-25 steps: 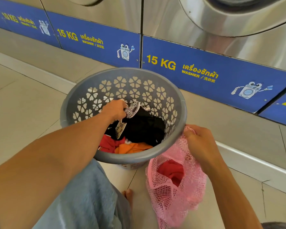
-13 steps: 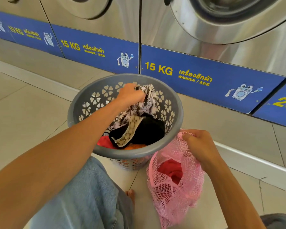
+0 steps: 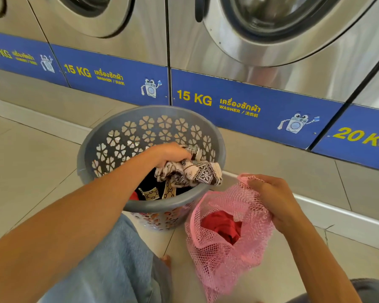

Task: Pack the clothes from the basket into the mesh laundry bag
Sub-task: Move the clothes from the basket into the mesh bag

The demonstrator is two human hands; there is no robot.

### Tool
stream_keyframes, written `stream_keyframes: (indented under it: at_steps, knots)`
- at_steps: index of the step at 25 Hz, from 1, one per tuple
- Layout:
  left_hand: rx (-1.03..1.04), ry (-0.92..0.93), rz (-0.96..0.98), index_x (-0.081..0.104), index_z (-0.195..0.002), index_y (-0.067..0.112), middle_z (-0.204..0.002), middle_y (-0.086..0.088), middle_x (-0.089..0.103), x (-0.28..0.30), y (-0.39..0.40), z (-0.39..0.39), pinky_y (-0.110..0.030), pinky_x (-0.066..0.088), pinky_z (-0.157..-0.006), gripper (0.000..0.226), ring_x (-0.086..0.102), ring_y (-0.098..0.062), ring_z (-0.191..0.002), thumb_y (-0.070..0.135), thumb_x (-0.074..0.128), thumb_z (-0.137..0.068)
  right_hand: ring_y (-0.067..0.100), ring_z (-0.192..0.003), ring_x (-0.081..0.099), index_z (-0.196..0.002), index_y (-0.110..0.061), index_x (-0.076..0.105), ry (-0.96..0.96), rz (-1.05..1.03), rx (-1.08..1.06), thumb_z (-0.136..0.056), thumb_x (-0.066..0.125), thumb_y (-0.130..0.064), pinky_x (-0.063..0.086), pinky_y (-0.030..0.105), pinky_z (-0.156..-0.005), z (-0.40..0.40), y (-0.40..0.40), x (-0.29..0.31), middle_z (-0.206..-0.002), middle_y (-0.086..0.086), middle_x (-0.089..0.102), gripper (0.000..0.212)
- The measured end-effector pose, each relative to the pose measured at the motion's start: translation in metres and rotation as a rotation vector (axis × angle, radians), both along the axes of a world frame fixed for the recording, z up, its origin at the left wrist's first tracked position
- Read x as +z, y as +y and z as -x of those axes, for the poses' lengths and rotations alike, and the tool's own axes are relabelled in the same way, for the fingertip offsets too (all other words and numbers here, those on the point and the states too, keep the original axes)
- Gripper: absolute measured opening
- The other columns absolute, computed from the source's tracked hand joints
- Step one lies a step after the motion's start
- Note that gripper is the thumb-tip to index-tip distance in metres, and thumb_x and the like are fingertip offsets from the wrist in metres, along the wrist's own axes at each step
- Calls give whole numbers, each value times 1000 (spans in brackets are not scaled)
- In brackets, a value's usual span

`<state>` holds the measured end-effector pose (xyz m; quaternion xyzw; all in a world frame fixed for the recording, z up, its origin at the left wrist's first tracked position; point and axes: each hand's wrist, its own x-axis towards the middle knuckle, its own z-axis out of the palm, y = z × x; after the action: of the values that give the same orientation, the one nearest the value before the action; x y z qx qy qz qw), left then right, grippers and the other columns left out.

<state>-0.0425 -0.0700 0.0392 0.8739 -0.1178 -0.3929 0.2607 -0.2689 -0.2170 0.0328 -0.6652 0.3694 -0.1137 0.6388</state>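
Left hand [image 3: 169,154] fingers buried in patterned garment [image 3: 190,173], grip detail hidden. Basket [image 3: 109,136] contents mostly covered by arm and cloth. Red item [image 3: 222,226] inside mesh laundry bag [image 3: 217,259] partly veiled. Bag bottom cut off by frame edge. Washer doors [image 3: 282,25] cropped at top.

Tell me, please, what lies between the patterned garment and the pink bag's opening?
In the head view, only the basket rim separates the patterned garment from the bag.

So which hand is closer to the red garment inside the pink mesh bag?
Right. The right hand grips the pink mesh bag's rim just above the red garment; the left hand is over the basket, holding a patterned cloth.
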Motion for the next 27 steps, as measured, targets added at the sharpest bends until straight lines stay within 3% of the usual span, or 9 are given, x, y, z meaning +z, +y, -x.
stream_keyframes:
  at_steps: [3, 7, 11, 13, 15, 17, 22, 25, 27]
  knots:
    - [-123, 51, -212, 13, -158, 7, -167, -12, 7, -18, 11, -1, -49, 17, -121, 65, 10, -31, -153, 37, 39, -106, 23, -91, 73, -104, -14, 79, -7, -10, -8, -89, 68, -15, 59, 35, -78, -3, 0, 0, -96, 4, 79, 18]
    - [-220, -52, -380, 19, -155, -1, -165, -14, 14, -25, 22, -2, -41, 25, -119, 55, 18, -32, -151, 27, 30, -109, 25, -92, 73, -105, -15, 78, -9, -17, -6, -89, 69, -19, 60, 39, -82, -8, -4, -2, -96, 5, 79, 18]
    - [-17, -152, -167, 40, -147, 2, -155, -15, 38, -14, 24, -15, -43, 41, -109, 68, 43, -34, -137, 40, 60, -95, 25, -91, 73, -108, -14, 77, -27, -26, -3, -90, 68, -19, 59, 36, -79, -12, -5, -3, -95, 6, 78, 21]
    - [79, -238, -35, 56, -131, 6, -132, -13, 59, -6, 24, -23, -41, 52, -94, 69, 59, -29, -114, 50, 72, -80, 27, -92, 73, -109, -15, 76, -26, -30, 1, -91, 67, -20, 59, 39, -81, -12, -4, -3, -95, 7, 78, 21]
    - [119, -287, 99, 63, -100, 10, -96, -4, 66, -1, 23, -25, -31, 50, -70, 40, 62, -18, -84, 43, 72, -79, 27, -92, 72, -108, -15, 76, -34, -33, -1, -91, 67, -20, 59, 41, -84, -9, -4, -1, -94, 7, 78, 20]
    - [135, -230, 231, 62, -86, 14, -80, -3, 67, 1, 22, -22, -28, 47, -63, 15, 63, -18, -74, 27, 68, -82, 27, -93, 72, -108, -14, 76, -37, -32, -4, -92, 66, -20, 59, 42, -85, -7, -5, 0, -95, 7, 78, 20]
    - [277, -66, 422, 63, -107, 7, -84, -11, 74, 11, 21, -14, -40, 58, -71, 30, 71, -26, -72, 17, 65, -79, 28, -93, 72, -104, -16, 78, -41, -30, -15, -93, 65, -18, 59, 41, -83, -2, -6, 3, -94, 8, 78, 17]
    - [267, 69, 480, 62, -102, 7, -73, -6, 76, 15, 17, -7, -32, 61, -60, 22, 73, -19, -61, 20, 63, -85, 26, -91, 72, -105, -15, 77, -38, -23, -17, -93, 65, -17, 58, 35, -76, -1, -6, 2, -92, 6, 78, 17]
    - [190, 84, 423, 63, -111, 15, -97, 0, 78, 14, 16, 1, -29, 60, -78, 24, 74, -11, -87, 31, 58, -94, 26, -91, 72, -104, -16, 77, -33, -22, -17, -93, 65, -16, 58, 35, -77, 0, -6, 2, -91, 5, 78, 17]
